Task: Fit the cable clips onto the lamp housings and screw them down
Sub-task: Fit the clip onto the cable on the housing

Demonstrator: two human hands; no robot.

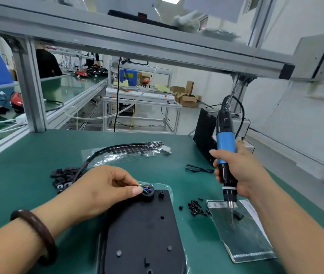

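Observation:
A black lamp housing (143,230) lies flat on the green bench in front of me. My left hand (105,188) pinches at the round cable port (148,191) at the housing's far end, where blue wires show. My right hand (240,173) grips a blue and black electric screwdriver (225,155) held upright. Its bit points down at a black screw (238,216) lying on a silvery bag (242,234). A pile of black cable clips (63,177) lies to the left of my left hand. Loose black screws (195,207) lie between the housing and the bag.
A clear sheet of black round pads (129,152) and a black cable (98,157) lie further back. A small wire loop (198,169) lies near the screwdriver. A black bracket (204,135) stands at the bench's far right corner. An aluminium frame post (30,91) rises at the left.

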